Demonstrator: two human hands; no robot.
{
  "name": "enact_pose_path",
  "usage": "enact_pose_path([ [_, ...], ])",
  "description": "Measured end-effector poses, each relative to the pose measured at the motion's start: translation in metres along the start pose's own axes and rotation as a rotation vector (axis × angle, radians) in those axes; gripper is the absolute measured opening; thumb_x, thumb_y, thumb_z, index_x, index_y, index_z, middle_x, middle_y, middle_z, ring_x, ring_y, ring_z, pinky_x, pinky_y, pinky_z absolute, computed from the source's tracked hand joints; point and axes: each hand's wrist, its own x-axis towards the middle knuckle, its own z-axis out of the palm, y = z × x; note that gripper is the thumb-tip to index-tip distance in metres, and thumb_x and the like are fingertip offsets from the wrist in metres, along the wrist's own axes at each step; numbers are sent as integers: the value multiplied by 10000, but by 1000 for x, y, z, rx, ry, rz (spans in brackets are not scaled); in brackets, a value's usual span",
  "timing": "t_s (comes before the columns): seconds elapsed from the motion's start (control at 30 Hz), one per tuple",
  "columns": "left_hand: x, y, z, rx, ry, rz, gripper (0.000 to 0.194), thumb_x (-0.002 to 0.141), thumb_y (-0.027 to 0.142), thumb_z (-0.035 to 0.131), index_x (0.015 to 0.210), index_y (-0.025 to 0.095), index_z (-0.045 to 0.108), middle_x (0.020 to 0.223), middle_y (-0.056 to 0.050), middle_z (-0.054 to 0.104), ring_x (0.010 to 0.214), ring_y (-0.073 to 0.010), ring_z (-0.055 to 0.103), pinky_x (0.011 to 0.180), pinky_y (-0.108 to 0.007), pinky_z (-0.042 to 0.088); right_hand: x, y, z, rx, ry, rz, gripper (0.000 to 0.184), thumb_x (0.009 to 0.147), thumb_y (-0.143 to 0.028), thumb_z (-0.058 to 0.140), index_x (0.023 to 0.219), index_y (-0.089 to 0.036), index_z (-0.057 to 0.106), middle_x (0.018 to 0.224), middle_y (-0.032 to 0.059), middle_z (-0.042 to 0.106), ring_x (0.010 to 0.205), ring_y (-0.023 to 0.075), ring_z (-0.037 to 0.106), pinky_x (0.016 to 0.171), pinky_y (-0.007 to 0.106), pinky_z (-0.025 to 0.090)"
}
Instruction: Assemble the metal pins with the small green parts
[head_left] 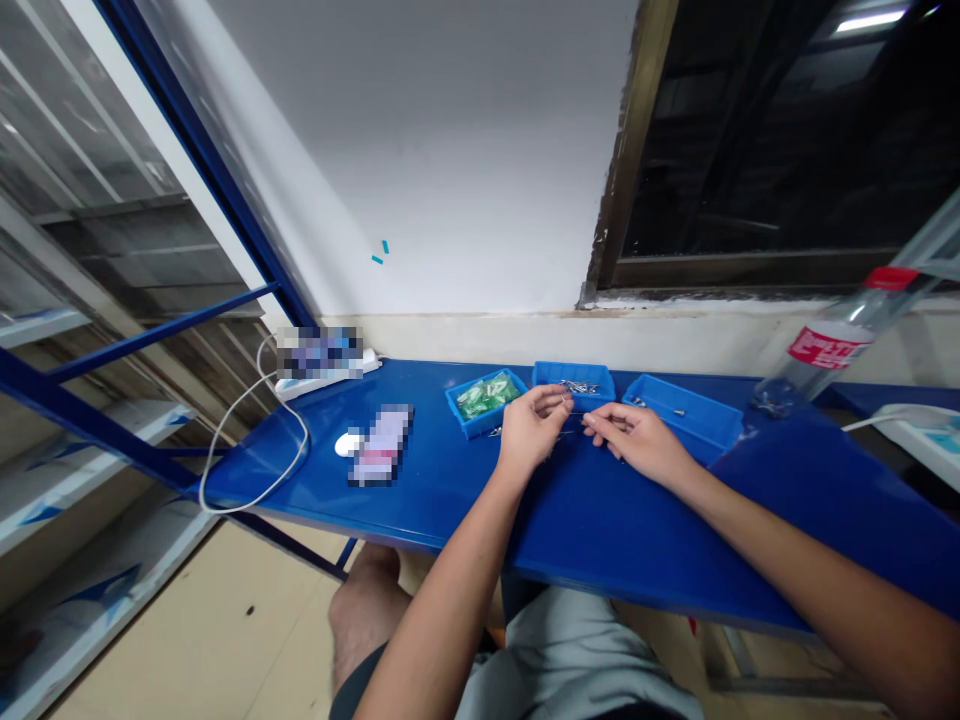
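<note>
My left hand (pixel 531 428) and my right hand (pixel 636 440) meet over the blue table (pixel 420 490), just in front of three small blue trays. Both hands are closed in a pinch on a thin metal piece (pixel 574 413) that runs between the fingertips; it is too small to name. The left tray (pixel 484 398) holds green plastic parts. The middle tray (pixel 574 383) holds several small metal parts. The right tray (pixel 682 412) has a few small metal bits in it.
A clear plastic bottle (pixel 832 350) with a red cap leans at the right. A white power strip (pixel 330 375) with a looping white cable (pixel 247 440) lies at the back left, a small white object (pixel 348 444) beside it. Blue shelving stands to the left; a dark window is behind.
</note>
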Motion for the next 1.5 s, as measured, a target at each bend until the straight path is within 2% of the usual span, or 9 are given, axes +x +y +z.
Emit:
enact_pose_path([
  [0.1, -1, 1, 1, -24, 2, 14, 211, 879, 231, 790, 1026, 176, 649, 1057, -115, 811, 993, -227, 790, 877, -334, 618, 0, -1, 0, -7, 6, -1, 547, 855, -722, 713, 915, -181, 758, 770, 68, 732, 572, 150, 588, 495, 282, 445],
  [0.23, -1, -1, 2, -48, 23, 29, 283, 834, 196, 821, 943, 192, 560, 958, -78, 805, 970, -223, 793, 845, -311, 600, -1, -2, 1, 5, 37, -22, 517, 854, -694, 731, 944, -185, 747, 795, 73, 736, 609, 162, 617, 496, 279, 455],
  [0.4, -2, -5, 2, 105, -67, 58, 238, 828, 93, 768, 914, 193, 569, 945, -53, 803, 908, -190, 786, 793, -271, 568, -1, -4, 2, 59, 75, -61, 491, 831, -644, 782, 1017, -193, 727, 851, 83, 746, 681, 184, 654, 490, 268, 475],
  [0.63, -5, -1, 1, 243, -105, 135, 210, 837, 91, 760, 905, 191, 588, 968, -43, 810, 907, -177, 776, 760, -253, 516, -1, -2, 1, 4, 64, -29, 492, 862, -667, 732, 983, -189, 736, 725, 51, 703, 606, 175, 621, 495, 284, 458],
  [0.83, -1, -2, 1, 90, -87, 70, 202, 847, 175, 786, 965, 175, 622, 994, -73, 806, 892, -174, 766, 789, -267, 544, 0, 3, 0, -21, 28, -44, 499, 906, -683, 666, 951, -191, 736, 782, 65, 731, 618, 170, 623, 525, 287, 463],
  [1.03, 0, -2, 4, -144, -92, -37, 464, 794, 285, 874, 1155, 171, 606, 970, -85, 813, 862, -195, 771, 812, -315, 597, -3, 0, 1, -52, -59, -60, 454, 952, -637, 630, 937, -198, 745, 767, 53, 732, 601, 164, 621, 542, 289, 474],
  [1.17, -1, 1, 4, -114, -132, -72, 503, 809, 357, 868, 1209, 169, 628, 1013, -103, 816, 806, -188, 764, 770, -309, 601, -4, -3, 3, -42, -61, -58, 440, 924, -630, 666, 933, -199, 754, 782, 60, 745, 596, 168, 622, 533, 293, 482],
  [1.37, 1, 1, 2, -23, -26, 29, 484, 769, 346, 900, 1136, 166, 641, 866, -28, 759, 742, -133, 694, 744, -255, 549, -4, -2, 4, -42, -61, -47, 458, 912, -643, 675, 933, -194, 763, 789, 63, 754, 583, 161, 620, 532, 287, 486],
  [1.5, 2, -1, 1, 28, 10, 60, 369, 825, 344, 851, 1077, 156, 658, 800, 6, 692, 687, -99, 629, 700, -224, 504, -4, -1, 4, -26, -50, -44, 463, 906, -643, 687, 963, -190, 766, 821, 73, 761, 582, 154, 612, 524, 283, 485],
])
